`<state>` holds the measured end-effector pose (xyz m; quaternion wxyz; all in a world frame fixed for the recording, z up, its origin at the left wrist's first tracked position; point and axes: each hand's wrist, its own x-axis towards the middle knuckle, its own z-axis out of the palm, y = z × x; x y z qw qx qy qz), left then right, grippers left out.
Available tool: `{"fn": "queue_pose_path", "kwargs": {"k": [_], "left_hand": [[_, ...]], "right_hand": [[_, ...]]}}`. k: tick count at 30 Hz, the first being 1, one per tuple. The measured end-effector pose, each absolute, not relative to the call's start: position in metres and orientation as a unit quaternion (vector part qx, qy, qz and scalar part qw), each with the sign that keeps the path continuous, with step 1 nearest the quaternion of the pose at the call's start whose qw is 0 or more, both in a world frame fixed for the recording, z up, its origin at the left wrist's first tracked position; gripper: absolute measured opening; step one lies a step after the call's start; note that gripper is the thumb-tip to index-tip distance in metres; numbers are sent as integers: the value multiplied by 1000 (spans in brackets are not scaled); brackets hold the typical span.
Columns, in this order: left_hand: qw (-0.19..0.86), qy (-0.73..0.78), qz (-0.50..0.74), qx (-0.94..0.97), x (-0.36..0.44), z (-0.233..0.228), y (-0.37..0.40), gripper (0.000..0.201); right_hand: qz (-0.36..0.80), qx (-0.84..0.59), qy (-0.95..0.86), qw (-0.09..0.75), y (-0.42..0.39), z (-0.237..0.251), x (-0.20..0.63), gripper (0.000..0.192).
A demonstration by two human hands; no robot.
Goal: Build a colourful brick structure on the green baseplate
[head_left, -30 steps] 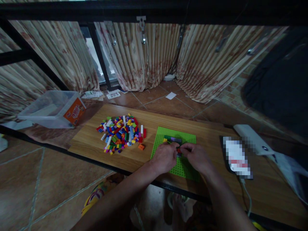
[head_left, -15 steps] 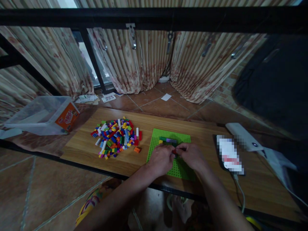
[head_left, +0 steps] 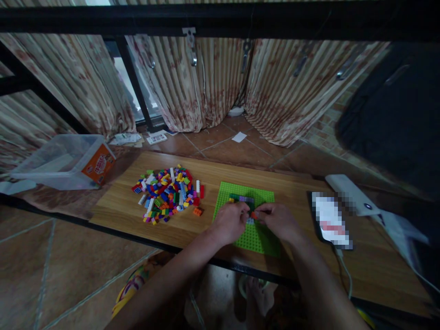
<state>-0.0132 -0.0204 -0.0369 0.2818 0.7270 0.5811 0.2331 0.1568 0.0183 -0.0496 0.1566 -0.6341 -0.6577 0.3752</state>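
Both hands are over a green studded baseplate (head_left: 256, 245) on the wooden table. My right hand (head_left: 278, 221) pinches a small red-orange brick (head_left: 254, 214) at its fingertips. From the left, my left hand (head_left: 231, 223) has its fingers curled closed beside that brick; what they grip, if anything, is hidden. A pale grey brick (head_left: 250, 221) shows between the hands. Along the far side of the built part are a lavender brick (head_left: 246, 199), a dark green brick (head_left: 235, 196) and a yellow brick (head_left: 231, 200), partly covered by my left hand.
A pile of mixed bricks (head_left: 168, 195) lies left of the baseplate, with an orange brick (head_left: 197, 211) at its near edge. A clear plastic bin (head_left: 65, 176) stands far left. To the right are a phone (head_left: 332, 220) with a cable (head_left: 345, 270) and a white device (head_left: 349, 195).
My hands have moved slightly apart at the fingertips, so the red-orange brick and the pale grey brick show more plainly. The whole view has shifted a little.
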Motion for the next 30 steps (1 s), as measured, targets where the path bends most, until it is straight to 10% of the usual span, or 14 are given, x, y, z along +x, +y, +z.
{"fn": "queue_pose_path", "kwargs": {"k": [30], "left_hand": [[270,566,202,752,-13,-41,-21,31]], "right_hand": [[379,-615,-675,148,18,-54,168,25]]}}
